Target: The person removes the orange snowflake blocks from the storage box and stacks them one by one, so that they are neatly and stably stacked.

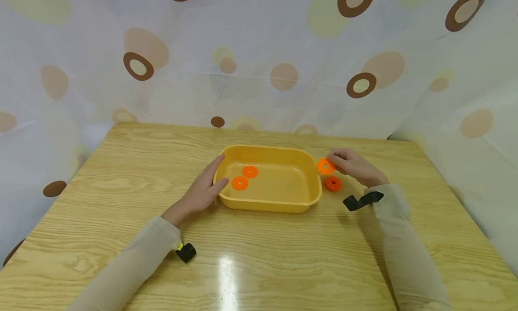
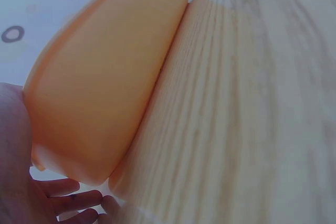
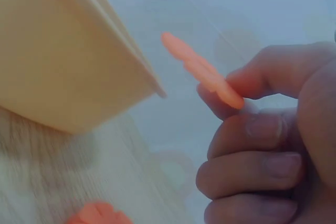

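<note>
A yellow plastic basin (image 1: 267, 206) stands on the wooden table, with two orange notched discs, one (image 1: 249, 171) behind the other (image 1: 239, 183), on the left of its floor. My left hand (image 1: 202, 187) holds the basin's left end, thumb over the rim and the other fingers along the outer wall (image 2: 105, 87). Just beyond the right end, my right hand (image 1: 354, 165) pinches an orange notched disc (image 3: 202, 72) between thumb and index finger, its other fingers curled. Below that disc, a darker orange notched piece (image 1: 333, 184) lies on the table beside the basin.
The wooden table (image 1: 263, 257) extends around the basin on all sides. A pale cloth (image 1: 251, 55) with brown and beige spots hangs behind it and along both sides. Each wrist carries a small black camera mount, one (image 1: 186, 252) left and one (image 1: 362, 201) right.
</note>
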A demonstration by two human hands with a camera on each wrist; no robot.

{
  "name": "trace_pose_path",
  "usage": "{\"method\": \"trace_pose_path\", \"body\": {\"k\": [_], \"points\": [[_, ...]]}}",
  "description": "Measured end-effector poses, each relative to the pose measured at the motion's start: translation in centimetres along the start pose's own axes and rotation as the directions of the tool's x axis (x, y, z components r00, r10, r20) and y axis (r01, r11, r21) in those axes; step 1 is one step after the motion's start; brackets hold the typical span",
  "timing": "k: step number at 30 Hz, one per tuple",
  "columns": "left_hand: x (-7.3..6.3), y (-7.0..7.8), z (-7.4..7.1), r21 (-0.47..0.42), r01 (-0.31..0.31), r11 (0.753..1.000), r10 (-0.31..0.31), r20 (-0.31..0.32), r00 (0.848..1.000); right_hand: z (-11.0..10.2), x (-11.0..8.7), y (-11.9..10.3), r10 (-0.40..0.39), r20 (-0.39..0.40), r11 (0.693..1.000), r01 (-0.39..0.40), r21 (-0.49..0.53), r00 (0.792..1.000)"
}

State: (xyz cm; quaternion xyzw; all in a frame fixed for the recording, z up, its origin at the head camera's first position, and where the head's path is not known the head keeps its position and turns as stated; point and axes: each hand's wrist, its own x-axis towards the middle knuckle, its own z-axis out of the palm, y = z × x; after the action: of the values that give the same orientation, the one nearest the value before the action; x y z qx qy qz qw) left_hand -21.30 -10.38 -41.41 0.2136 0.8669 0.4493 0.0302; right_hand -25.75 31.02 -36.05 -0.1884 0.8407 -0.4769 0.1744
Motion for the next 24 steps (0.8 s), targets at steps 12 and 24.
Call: {"method": "trace_pose_path", "body": {"k": [12, 24], "points": [[-0.1, 0.1, -0.1, -0.011, 0.007, 1.000, -0.007, 0.008, 1.000, -1.7, -0.7, 3.4, 0.096, 0.027, 0.994, -0.098, 0.055, 0.995], [0.0, 0.0, 0.0, -0.010, 0.010, 1.000, -0.010, 0.004, 1.000, -1.6, -0.3, 4.6, 0.209, 0.071, 0.978, -0.210, 0.010, 0.975]]}}
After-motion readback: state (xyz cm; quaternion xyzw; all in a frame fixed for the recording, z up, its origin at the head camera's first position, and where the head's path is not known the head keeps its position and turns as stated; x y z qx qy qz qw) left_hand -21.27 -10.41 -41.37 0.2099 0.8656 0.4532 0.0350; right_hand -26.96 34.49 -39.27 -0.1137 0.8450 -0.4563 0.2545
